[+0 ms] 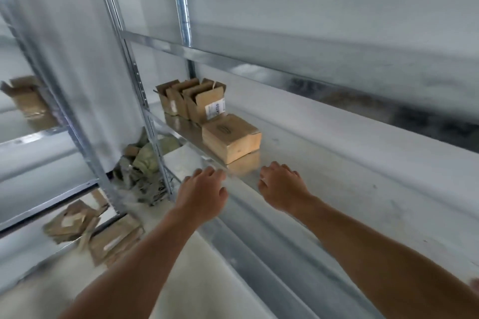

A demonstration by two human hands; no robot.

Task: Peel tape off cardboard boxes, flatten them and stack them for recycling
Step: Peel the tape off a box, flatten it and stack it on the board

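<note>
A closed brown cardboard box [231,137] sits on the metal shelf [324,176], near its front edge. Behind it stand several open cardboard boxes [193,101], one with a white label. My left hand [201,194] and my right hand [281,185] are stretched out just short of the closed box, one on each side, fingers loosely bent, holding nothing. Flattened cardboard pieces [90,228] lie in a pile on the floor at the lower left.
Metal uprights [145,111] frame the shelf at its left end. A heap of crumpled paper or packing [141,171] lies on the floor behind the upright. Another open box [27,101] sits on the neighbouring rack at the far left. A white wall backs the shelf.
</note>
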